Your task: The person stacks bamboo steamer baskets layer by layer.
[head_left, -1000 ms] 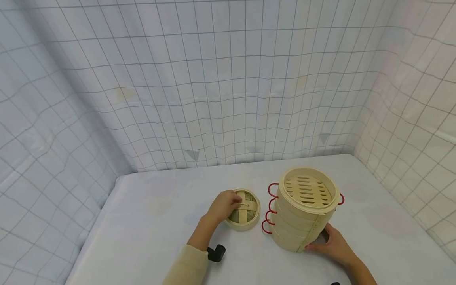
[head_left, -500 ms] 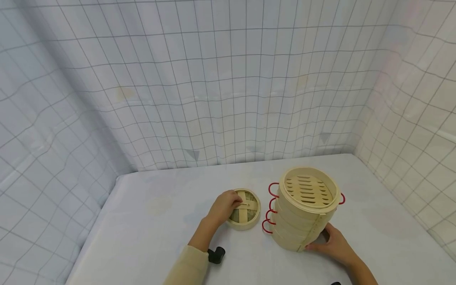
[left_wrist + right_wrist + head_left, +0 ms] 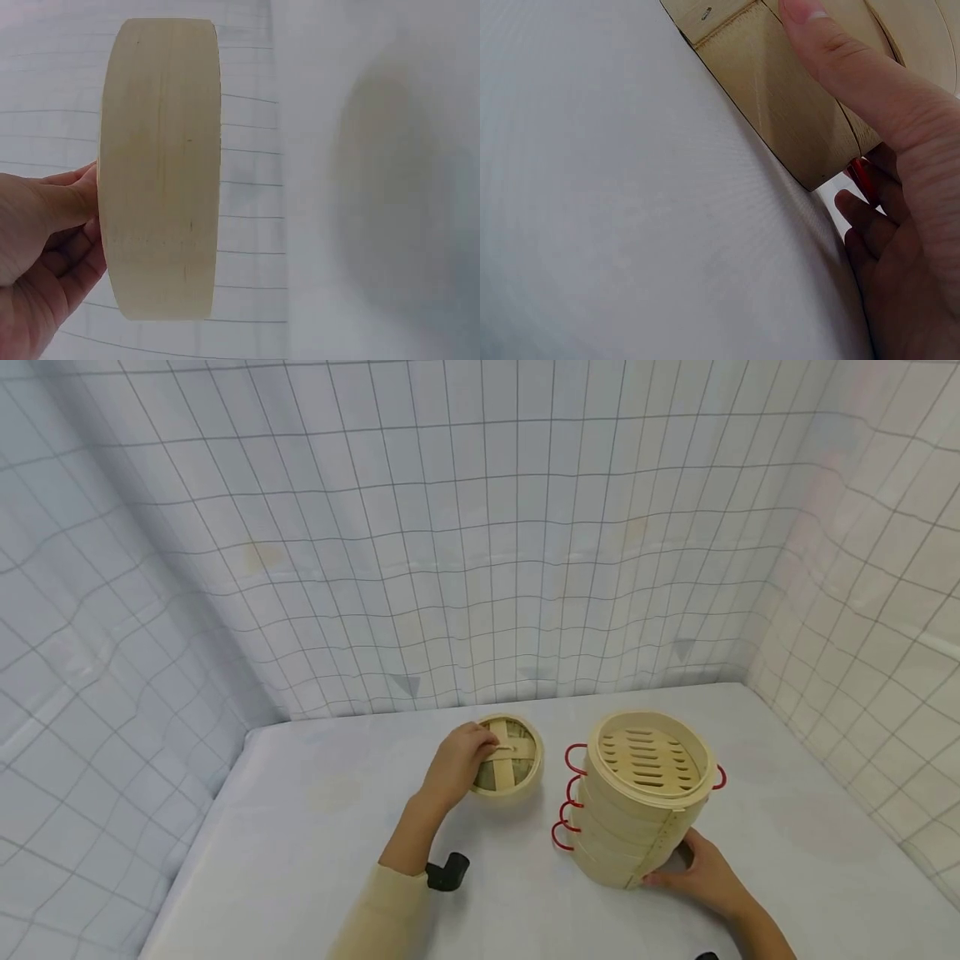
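In the head view, my left hand (image 3: 459, 758) pinches the handle strip of a small round bamboo steamer lid (image 3: 504, 774). The lid is off the table, and the left wrist view shows its pale rim (image 3: 161, 172) edge-on with a shadow on the cloth beyond. To the right stands a tall bamboo steamer stack (image 3: 633, 831) with red loop handles and a slotted top tier. My right hand (image 3: 705, 877) holds the stack low on its near right side. In the right wrist view, the thumb (image 3: 870, 79) lies along the lowest tiers; some fingers are partly hidden behind.
White cloth covers the table (image 3: 337, 827). White grid-patterned curtains (image 3: 450, 543) surround it at the back and both sides. A black wrist-worn device (image 3: 448, 872) sits by the left wrist.
My left hand has raised the lid off the table and shifted it slightly away from me. The steamer stack and my right hand have stayed in place.
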The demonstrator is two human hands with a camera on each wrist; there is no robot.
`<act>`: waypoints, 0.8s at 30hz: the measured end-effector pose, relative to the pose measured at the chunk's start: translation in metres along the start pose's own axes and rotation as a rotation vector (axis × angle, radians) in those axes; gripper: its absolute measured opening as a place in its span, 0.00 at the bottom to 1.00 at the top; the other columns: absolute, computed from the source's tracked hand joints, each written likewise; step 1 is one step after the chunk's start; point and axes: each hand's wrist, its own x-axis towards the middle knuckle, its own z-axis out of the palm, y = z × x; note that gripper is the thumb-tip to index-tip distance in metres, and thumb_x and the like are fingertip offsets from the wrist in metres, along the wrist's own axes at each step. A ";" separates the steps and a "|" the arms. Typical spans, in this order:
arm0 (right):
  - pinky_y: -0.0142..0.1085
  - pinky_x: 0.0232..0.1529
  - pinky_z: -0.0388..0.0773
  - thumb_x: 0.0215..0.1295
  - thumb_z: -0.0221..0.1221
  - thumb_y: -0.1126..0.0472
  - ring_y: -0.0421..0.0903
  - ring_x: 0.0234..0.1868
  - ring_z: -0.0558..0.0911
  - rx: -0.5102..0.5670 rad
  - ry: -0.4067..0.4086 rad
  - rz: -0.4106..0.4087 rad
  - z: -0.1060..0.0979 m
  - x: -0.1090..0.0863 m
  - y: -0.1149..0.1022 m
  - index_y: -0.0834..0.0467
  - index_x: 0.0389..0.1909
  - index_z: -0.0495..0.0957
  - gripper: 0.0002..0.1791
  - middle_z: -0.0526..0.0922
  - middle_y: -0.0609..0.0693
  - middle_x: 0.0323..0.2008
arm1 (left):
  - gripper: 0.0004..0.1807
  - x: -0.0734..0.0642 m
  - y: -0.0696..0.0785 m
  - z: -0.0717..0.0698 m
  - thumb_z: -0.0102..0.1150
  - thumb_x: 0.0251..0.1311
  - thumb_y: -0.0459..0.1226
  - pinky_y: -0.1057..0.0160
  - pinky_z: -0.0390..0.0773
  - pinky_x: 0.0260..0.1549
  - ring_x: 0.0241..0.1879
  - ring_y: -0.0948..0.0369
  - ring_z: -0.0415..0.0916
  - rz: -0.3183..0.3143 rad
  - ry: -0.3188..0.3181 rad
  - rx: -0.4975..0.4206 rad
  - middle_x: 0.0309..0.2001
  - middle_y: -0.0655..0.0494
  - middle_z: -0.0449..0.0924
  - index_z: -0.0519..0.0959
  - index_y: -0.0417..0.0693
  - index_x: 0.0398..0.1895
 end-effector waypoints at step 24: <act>0.16 0.51 0.55 0.34 0.76 0.63 0.26 0.55 0.65 0.052 -0.008 0.012 0.001 -0.001 0.004 0.61 0.57 0.69 0.43 0.73 0.38 0.52 | 0.09 0.098 0.131 -0.072 0.52 0.64 0.35 0.67 0.72 0.43 0.42 0.60 0.73 0.019 -0.037 0.020 0.38 0.53 0.77 0.81 0.43 0.40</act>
